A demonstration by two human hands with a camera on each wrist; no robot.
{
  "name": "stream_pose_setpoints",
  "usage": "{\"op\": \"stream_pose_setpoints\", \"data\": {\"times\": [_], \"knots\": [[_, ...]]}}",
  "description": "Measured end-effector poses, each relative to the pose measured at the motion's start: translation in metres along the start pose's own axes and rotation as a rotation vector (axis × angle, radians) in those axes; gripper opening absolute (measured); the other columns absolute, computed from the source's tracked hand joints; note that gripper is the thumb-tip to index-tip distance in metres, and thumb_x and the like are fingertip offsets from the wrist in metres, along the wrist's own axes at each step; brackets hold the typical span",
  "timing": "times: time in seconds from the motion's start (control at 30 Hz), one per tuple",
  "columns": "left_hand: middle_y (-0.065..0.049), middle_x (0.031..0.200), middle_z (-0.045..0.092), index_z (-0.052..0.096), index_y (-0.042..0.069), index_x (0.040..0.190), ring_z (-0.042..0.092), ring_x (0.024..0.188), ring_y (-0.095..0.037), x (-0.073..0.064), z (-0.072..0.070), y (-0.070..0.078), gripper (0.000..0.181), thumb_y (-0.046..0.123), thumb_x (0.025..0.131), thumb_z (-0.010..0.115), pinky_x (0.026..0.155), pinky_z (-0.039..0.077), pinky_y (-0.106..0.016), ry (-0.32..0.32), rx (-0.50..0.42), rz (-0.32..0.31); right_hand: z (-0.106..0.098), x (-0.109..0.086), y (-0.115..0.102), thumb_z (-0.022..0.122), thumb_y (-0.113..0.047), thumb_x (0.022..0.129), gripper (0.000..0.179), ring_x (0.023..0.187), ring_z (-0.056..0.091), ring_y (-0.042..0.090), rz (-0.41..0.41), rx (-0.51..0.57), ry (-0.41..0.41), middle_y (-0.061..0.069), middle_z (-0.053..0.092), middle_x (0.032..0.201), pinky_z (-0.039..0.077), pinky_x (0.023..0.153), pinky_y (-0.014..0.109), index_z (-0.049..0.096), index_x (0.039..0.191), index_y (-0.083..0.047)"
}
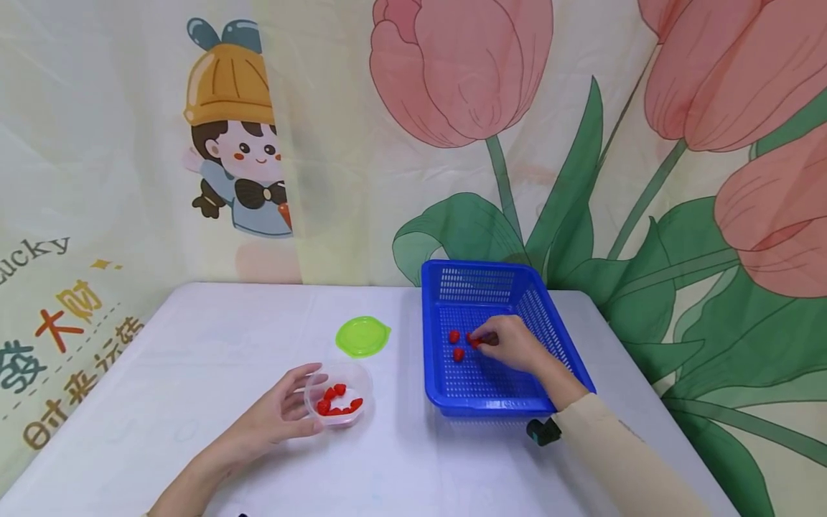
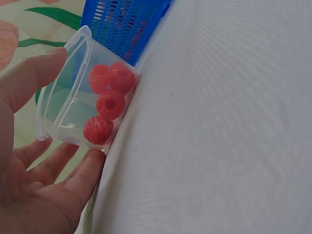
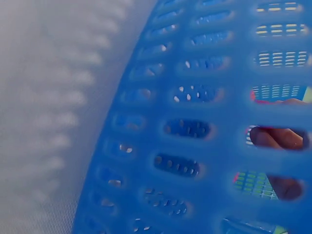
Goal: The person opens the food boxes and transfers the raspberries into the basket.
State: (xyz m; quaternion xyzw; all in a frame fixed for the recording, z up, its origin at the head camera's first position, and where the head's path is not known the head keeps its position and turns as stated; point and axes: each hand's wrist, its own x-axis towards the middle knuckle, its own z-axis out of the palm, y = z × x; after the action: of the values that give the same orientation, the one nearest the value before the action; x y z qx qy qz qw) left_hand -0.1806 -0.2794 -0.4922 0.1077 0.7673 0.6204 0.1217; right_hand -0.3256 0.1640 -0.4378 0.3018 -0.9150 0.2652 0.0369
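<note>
My left hand (image 1: 287,406) holds a small clear plastic tub (image 2: 68,114) standing on the table, thumb at the rim and fingers along the opposite side. Several red raspberries (image 2: 110,104) lie in the bottom of the tub, one showing its hollow core. Inside the blue basket (image 1: 431,373), my right hand (image 1: 515,343) reaches down, its fingertips pinching a red raspberry (image 1: 474,342) that they partly hide. Two more raspberries (image 1: 458,354) lie on the basket floor just left of those fingertips. The right wrist view shows the fingers (image 3: 287,187) only through the basket's slots.
A round green lid (image 1: 363,337) lies flat behind the tub. The white-covered table (image 1: 213,337) runs back to a printed curtain (image 1: 336,179) with tulips and a cartoon figure. The basket's raised slotted walls surround the right hand.
</note>
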Motion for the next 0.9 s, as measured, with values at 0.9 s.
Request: {"op": "stream_pose_setpoints", "data": {"times": [0.9], "knots": [[-0.016, 0.165, 0.04, 0.03, 0.021, 0.164, 0.041, 0.152, -0.043, -0.0009, 0.0006, 0.0032, 0.091, 0.018, 0.091, 0.085, 0.106, 0.05, -0.018, -0.002, 0.023, -0.013, 0.009, 0.0019, 0.0048, 0.08, -0.004, 0.094, 0.015, 0.094, 0.069, 0.015, 0.081, -0.064, -0.116, 0.004, 0.078, 0.106, 0.062, 0.088, 0.037, 0.083, 0.109, -0.007]]}}
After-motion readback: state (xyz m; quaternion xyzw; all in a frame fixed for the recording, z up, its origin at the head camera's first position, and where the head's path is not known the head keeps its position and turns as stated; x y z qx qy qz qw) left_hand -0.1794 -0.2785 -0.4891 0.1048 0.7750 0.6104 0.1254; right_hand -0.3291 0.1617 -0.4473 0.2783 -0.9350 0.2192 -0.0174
